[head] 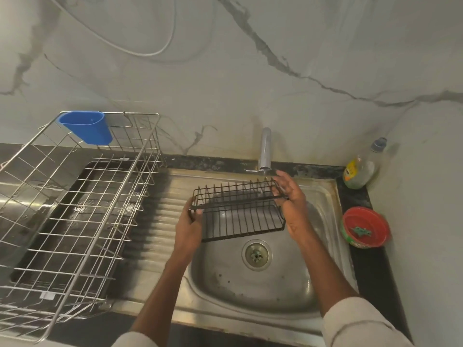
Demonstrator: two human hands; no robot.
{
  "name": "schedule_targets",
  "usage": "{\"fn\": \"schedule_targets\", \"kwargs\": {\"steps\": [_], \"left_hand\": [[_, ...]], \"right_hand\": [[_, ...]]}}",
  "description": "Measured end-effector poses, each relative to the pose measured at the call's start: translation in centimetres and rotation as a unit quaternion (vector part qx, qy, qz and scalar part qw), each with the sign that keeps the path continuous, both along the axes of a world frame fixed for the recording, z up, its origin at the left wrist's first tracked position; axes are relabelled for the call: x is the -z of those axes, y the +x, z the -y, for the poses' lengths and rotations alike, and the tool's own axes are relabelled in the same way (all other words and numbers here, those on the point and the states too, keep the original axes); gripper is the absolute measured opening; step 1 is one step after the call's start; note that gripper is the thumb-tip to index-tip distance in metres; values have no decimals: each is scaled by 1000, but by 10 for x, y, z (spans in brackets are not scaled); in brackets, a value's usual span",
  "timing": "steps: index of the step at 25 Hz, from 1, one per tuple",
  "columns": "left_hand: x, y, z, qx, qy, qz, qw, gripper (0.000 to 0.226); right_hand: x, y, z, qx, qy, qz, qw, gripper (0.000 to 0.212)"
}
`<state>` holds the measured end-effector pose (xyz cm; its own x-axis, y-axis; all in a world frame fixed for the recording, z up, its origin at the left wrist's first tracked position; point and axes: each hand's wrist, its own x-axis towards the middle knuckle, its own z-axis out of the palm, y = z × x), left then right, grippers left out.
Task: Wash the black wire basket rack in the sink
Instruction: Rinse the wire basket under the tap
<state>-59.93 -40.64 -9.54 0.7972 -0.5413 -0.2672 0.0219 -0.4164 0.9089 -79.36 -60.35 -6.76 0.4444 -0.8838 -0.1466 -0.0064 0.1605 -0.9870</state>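
The black wire basket rack hangs above the steel sink, just below the tap, with a thin stream of water falling on its far right part. My left hand grips the rack's left end. My right hand holds the right end, thumb hooked over the top wire and fingers spread behind it. The rack is tilted, its open side facing up and away from me.
A large steel dish rack with a blue cup holder stands on the left counter over a dark tray. The drain lies below the black rack. A soap bottle and a red tub sit on the right ledge.
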Motion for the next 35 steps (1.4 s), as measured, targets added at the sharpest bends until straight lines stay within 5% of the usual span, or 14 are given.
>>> {"fn": "schedule_targets", "kwargs": {"steps": [7,10,13,15,19,24,28,30,33,35], "left_hand": [[-8,-31,97,135,112,45,983,17],[-26,-33,109,227,52,-172,957,28],[-27,-21,92,261,-75,-420,866,59],[-20,-13,89,213,-59,-462,859,73],[-31,-7,104,226,111,-403,880,68],[-30,10,93,146,18,-373,916,38],[-12,9,60,113,16,-264,958,33],[-2,3,39,93,-3,-211,973,34],[3,-1,10,63,-45,-178,981,13],[2,-1,-4,21,-95,-162,982,25]], "right_hand": [[-13,-89,1,121,-8,31,992,82],[-24,-111,2,128,-50,5,990,89],[-35,-122,-3,104,-119,-43,987,92],[-46,-119,-14,54,-158,-48,985,93],[-57,-99,-37,-44,-284,-107,952,79],[-27,-96,-29,-75,-255,-175,948,118],[-3,-83,-33,26,27,37,999,82],[8,-63,-38,64,78,-28,995,63],[18,-40,-31,-3,146,-154,977,96],[14,-32,-18,-61,186,-159,968,93]]}}
